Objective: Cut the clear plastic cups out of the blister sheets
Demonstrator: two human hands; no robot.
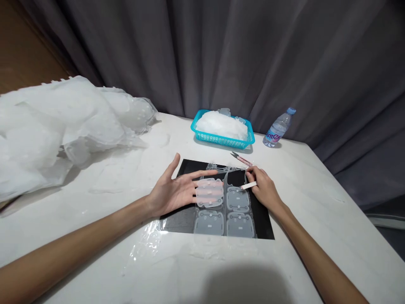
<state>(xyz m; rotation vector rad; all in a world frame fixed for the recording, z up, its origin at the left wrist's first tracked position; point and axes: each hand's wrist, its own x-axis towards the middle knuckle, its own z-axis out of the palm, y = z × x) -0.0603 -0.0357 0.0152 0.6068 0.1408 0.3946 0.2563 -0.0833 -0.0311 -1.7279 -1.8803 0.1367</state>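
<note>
Four translucent, rounded plastic panels (pixel 240 226) are laid over a black rectangular mat (pixel 263 228) on a white table (pixel 110 257). The upper-left panel is backed by the left hand (pixel 172 192), held palm up with fingers spread. A slim white stick (pixel 249 185) is pinched in the curled right hand (pixel 263 186). Beyond are placed pink-handled snips (pixel 243 159), a turquoise plastic basket (pixel 218 140) heaped with white material (pixel 220 124) and a clear, blue-capped bottle (pixel 278 128).

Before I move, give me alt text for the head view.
An open left hand has its fingers behind a translucent plastic panel, while the right hand holds a slim white tool beside more such panels on a black mat. Beyond are a pink-handled cutting tool, a heaped turquoise basket and a water bottle; bulky white plastic is at left.
</note>
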